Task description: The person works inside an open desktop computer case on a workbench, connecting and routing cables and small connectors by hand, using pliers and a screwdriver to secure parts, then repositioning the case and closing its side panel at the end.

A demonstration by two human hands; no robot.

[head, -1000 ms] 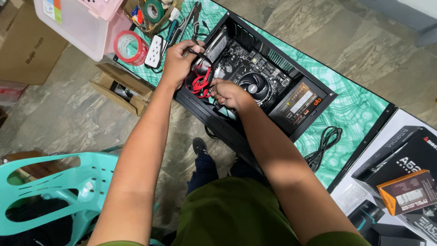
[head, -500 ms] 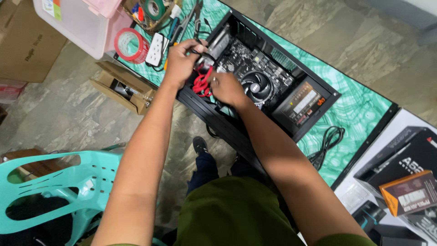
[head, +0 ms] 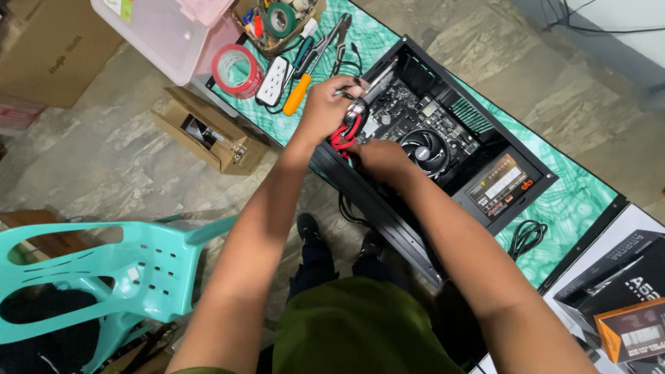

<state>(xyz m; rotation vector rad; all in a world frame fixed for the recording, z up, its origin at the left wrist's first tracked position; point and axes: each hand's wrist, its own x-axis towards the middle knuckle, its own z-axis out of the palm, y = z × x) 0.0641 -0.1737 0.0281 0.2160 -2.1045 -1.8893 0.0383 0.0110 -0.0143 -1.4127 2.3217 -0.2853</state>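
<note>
red cables (head: 341,136) sit bunched in my left hand (head: 324,109), which grips them over the near edge of the open black computer case (head: 388,208), while my right hand (head: 379,156) is curled just beside them; whether it holds anything i cannot tell. beyond my hands the motherboard (head: 405,118), one cooler fan (head: 424,147) and one power supply (head: 500,183) look already fitted, so i judge the wiring is what remains.

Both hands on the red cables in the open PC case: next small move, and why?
Probably feed the red cables toward the motherboard edge. The left hand pinches the bundle above the PC case wall, the right hand sits just beside it, and the loop looks loose, not seated.
</note>
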